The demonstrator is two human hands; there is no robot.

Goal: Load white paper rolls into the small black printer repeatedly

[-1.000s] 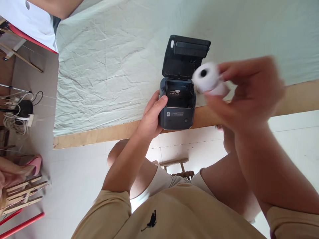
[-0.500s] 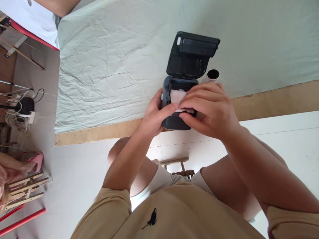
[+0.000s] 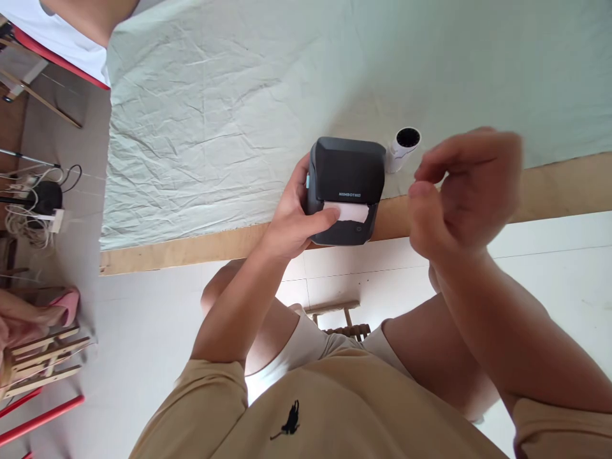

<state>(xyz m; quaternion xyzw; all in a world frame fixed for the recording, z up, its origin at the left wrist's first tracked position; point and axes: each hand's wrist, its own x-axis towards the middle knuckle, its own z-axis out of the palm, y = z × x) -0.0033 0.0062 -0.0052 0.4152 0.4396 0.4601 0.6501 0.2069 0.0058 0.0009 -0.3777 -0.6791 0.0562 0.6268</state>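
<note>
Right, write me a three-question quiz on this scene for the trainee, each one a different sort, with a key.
1. Which of the person's hands holds the printer? A) right B) left C) both
2. Fill in the gap: a thumb lies over the white ____ that sticks out of the printer.
3. True or false: the lid of the printer stands wide open.

Key:
1. B, the left hand.
2. Paper.
3. False; the lid is down.
</note>
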